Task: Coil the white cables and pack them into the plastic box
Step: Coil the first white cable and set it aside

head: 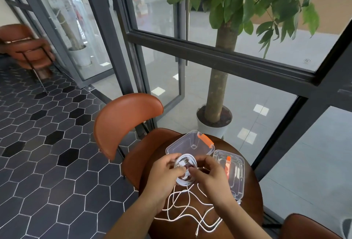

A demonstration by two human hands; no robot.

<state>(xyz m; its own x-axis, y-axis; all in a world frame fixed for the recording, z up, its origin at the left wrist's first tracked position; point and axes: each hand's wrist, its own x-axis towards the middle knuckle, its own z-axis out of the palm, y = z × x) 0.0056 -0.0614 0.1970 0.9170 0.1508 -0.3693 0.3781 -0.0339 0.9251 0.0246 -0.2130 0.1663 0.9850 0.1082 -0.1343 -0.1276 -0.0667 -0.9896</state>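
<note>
A coiled white cable (185, 164) with a USB plug at its centre is held above the small round wooden table (251, 196). My left hand (167, 174) grips the coil's left side. My right hand (209, 175) pinches the cable at the coil's near right side. Loose white cable (190, 206) trails in tangled loops over the table below my wrists. The clear plastic box (188, 143) with an orange latch stands open just behind the coil. Its clear lid (232, 172), also with an orange latch, lies to the right.
A brown leather chair (125, 122) stands left of the table and another chair's edge (308, 225) shows at the bottom right. A potted tree (215, 116) stands behind the table by the glass wall. Dark hexagon floor tiles spread to the left.
</note>
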